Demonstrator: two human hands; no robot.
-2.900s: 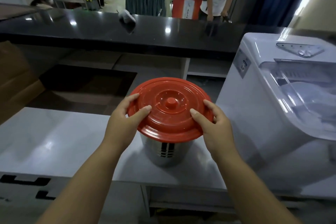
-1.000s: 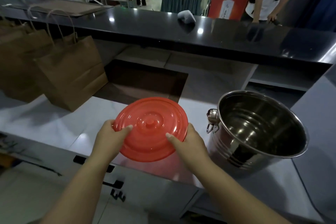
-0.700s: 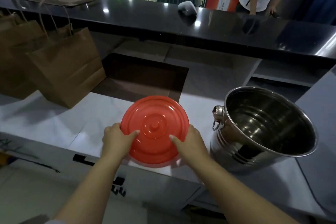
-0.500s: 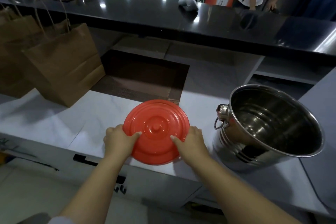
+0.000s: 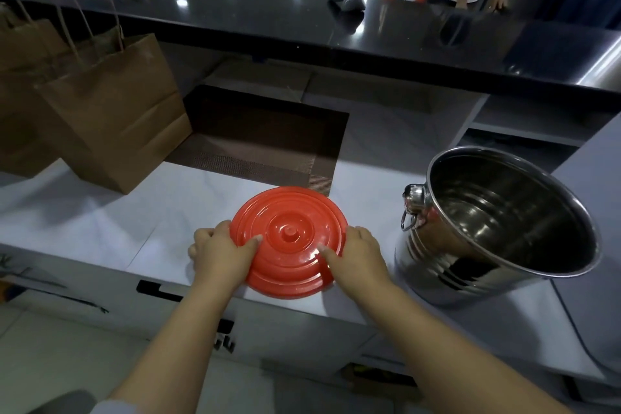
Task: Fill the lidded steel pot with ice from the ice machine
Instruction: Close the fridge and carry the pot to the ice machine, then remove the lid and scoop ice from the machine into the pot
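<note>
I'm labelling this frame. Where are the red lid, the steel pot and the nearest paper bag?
red lid (image 5: 288, 232), head view, its centre knob.
steel pot (image 5: 447, 274), head view, outer wall.
paper bag (image 5: 114, 118), head view, front face.

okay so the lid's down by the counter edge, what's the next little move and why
Probably let go of the red lid: it looks flat on the white counter, with the left hand and right hand holding its rim. The steel pot stands open and empty.

Round red plastic lid (image 5: 289, 242) glossy, ridged. Shiny polished steel pot (image 5: 497, 228). Matt brown paper bag (image 5: 114, 118); smooth white counter (image 5: 100, 222).
</note>
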